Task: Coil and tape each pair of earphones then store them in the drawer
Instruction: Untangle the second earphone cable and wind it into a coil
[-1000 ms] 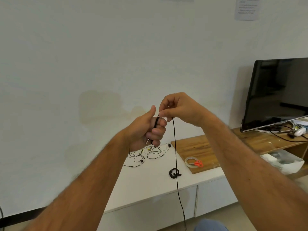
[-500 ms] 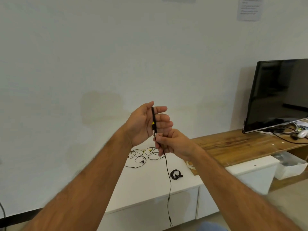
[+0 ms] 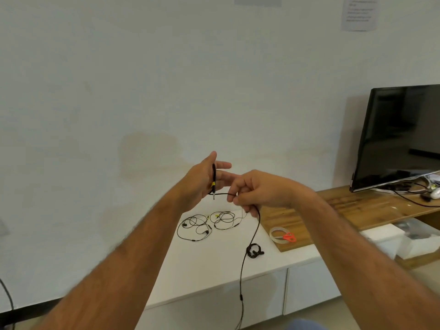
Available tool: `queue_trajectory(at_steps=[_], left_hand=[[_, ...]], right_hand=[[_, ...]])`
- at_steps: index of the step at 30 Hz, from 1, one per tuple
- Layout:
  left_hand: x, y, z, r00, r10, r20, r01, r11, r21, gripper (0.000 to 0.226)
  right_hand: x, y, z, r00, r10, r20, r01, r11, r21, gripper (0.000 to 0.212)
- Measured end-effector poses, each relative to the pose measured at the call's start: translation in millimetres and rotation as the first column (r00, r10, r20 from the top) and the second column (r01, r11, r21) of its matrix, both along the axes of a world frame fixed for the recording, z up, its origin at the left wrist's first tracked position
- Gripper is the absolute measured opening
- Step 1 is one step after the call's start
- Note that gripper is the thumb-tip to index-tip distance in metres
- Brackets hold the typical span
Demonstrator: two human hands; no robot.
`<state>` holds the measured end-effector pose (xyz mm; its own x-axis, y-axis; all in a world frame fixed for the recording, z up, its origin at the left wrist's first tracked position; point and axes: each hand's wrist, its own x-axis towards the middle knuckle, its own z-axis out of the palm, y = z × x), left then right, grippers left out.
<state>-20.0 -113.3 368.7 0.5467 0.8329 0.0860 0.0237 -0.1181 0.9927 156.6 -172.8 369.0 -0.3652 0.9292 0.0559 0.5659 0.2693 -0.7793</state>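
Observation:
My left hand (image 3: pixel 204 179) is raised with its fingers spread, and the black earphone cable (image 3: pixel 247 253) is looped around it, plug end with a yellow band hanging at the palm. My right hand (image 3: pixel 257 191) pinches the same cable just right of the left hand; the rest of the wire hangs down past the cabinet front. On the white cabinet top (image 3: pixel 214 270) lie two loose earphone pairs (image 3: pixel 207 222) and one small coiled black pair (image 3: pixel 254 251). A clear tape roll (image 3: pixel 277 234) and red scissors (image 3: pixel 289 237) rest on the wooden board's corner.
A dark monitor (image 3: pixel 402 139) stands on the wooden board (image 3: pixel 345 210) at right, with cables and a white object beside it. White drawer fronts (image 3: pixel 307 289) sit shut below the top. An open white box (image 3: pixel 416 241) is at far right.
My right hand went from above the left hand, down below it, and now out to its right, drawing the cable around the left hand. The left hand's fingers opened out.

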Motion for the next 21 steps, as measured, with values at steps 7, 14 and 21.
queue_trajectory(at_steps=[7,14,21], left_hand=[[11.5,-19.3,-4.2,0.963,-0.178,-0.202,0.199,0.976,0.090,0.087],[12.0,-23.9,-0.4,0.975,-0.214,-0.068,0.208,0.975,-0.079,0.074],[8.9,-28.0,1.9,0.965,-0.259,0.046,0.263,0.943,-0.204,0.047]], right_hand=[[-11.9,0.3,26.7,0.990,-0.116,0.082,0.073,0.909,0.411,0.010],[-1.0,13.3,24.7,0.982,-0.102,-0.158,0.164,0.876,0.454,0.012],[10.5,21.0,18.0,0.902,-0.012,-0.431,0.174,0.924,0.341,0.015]])
